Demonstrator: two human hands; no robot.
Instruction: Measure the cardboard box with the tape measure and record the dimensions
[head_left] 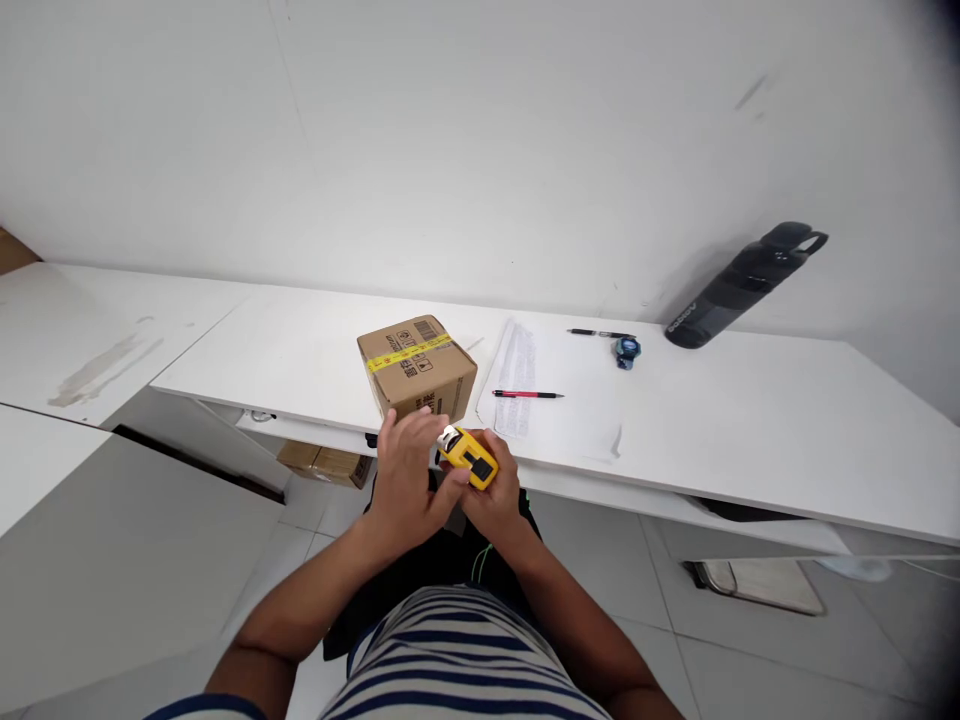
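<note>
A yellow tape measure (475,462) with a black slide button is held over the desk's front edge, close to my lap. My right hand (499,495) is closed round its right side. My left hand (409,480) meets it from the left, fingertips at the silvery metal end and thumb against the body. Just beyond the hands stands a closed cardboard box (420,362), with yellow tape across its top and dark printing.
Papers (547,430) lie right of the box, with a red-and-black pen (527,394) on them. Behind are a black pen (600,333), a blue watch (626,351) and a dark bottle (735,285) by the wall. Below the desk (787,430) sit brown boxes (322,463).
</note>
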